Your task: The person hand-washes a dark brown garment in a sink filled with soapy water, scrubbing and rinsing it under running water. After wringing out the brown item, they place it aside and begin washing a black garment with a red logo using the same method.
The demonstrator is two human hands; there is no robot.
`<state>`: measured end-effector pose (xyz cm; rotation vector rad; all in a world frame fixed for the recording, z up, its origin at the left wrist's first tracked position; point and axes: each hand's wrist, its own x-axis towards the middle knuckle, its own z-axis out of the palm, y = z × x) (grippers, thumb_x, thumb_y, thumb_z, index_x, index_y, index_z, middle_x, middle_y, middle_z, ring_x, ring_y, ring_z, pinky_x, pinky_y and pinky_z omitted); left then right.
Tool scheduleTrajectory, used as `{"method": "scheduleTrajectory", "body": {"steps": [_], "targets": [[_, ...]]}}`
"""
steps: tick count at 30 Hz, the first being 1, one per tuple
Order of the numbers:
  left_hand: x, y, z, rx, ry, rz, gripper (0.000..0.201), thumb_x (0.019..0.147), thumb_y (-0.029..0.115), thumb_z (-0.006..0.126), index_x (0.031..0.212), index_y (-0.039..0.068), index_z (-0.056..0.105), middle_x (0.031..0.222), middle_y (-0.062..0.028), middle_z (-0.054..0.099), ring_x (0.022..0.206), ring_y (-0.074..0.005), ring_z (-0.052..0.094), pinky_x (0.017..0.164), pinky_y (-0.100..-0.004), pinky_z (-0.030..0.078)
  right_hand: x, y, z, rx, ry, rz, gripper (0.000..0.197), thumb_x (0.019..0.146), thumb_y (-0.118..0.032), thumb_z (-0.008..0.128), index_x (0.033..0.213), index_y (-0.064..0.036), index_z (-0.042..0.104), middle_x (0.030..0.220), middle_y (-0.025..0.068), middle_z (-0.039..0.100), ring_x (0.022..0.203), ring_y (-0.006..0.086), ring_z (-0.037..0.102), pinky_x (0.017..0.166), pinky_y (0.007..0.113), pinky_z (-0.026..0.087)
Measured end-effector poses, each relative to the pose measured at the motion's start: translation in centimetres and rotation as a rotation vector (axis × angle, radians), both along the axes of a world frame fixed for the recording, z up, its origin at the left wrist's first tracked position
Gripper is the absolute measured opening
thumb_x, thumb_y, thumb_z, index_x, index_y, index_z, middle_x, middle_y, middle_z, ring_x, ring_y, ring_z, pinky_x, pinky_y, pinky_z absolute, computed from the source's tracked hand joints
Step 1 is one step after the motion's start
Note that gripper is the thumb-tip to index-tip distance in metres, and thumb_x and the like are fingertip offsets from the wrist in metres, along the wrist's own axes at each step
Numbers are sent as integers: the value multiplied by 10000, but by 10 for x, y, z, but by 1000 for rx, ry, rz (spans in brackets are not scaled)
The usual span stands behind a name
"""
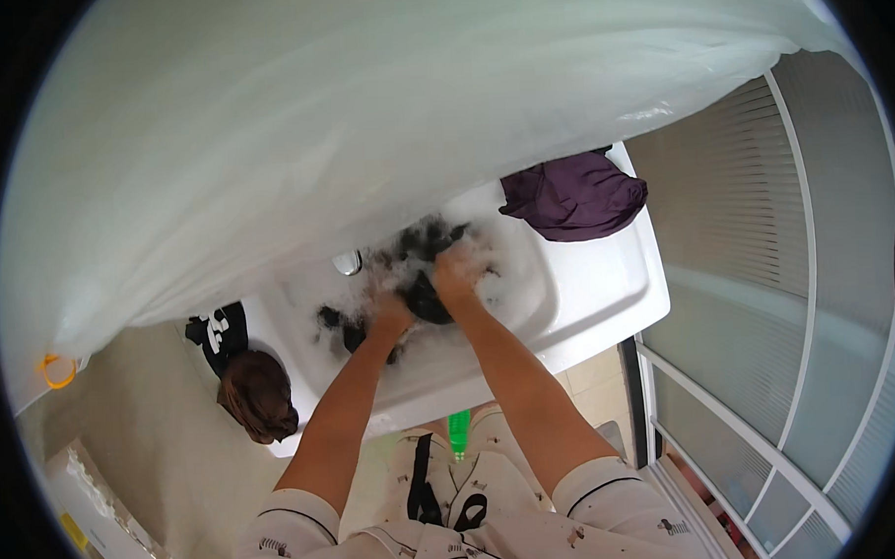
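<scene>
Dark wet cloth [427, 302] lies in soapy water in the white sink [543, 330], part of it bulging up between my hands. My left hand [389, 311] presses against its left side, fingers bent and partly lost in suds. On the other side my right hand [454, 271] grips the cloth from above, its fingertips covered by foam. More dark fabric [431, 238] floats behind my hands, and another piece shows left of my left wrist. A round chrome fitting [348, 262] sits at the back of the basin.
A purple garment [583, 196] rests on the sink's right ledge. Brown cloth [258, 394] and a black-and-white cloth [220, 337] hang over the left edge. Pale plastic sheeting [363, 115] droops low above the basin. A ribbed glass partition [721, 221] stands at right.
</scene>
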<state>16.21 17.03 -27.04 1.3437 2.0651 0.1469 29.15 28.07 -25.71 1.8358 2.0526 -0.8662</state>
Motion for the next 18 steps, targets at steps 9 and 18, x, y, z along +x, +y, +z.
{"method": "scheduleTrajectory", "body": {"steps": [9,18], "targets": [[-21,46,58,-602,-146,-441,927,765,480,736,1499,95,324,1546,-206,270,1407,-365,302,1139,-470,291,22,23,24,-248,46,265,524,896,-365,600,1385,-199,513,1442,138,475,1316,343,458,1026,583,383],[10,-12,210,519,-419,-65,1383,476,308,965,1537,39,119,1502,-218,304,1385,-378,334,1153,-451,274,40,9,283,-236,980,-282,341,691,-63,715,991,90,662,828,100,666,720,168,631,659,312,520]]}}
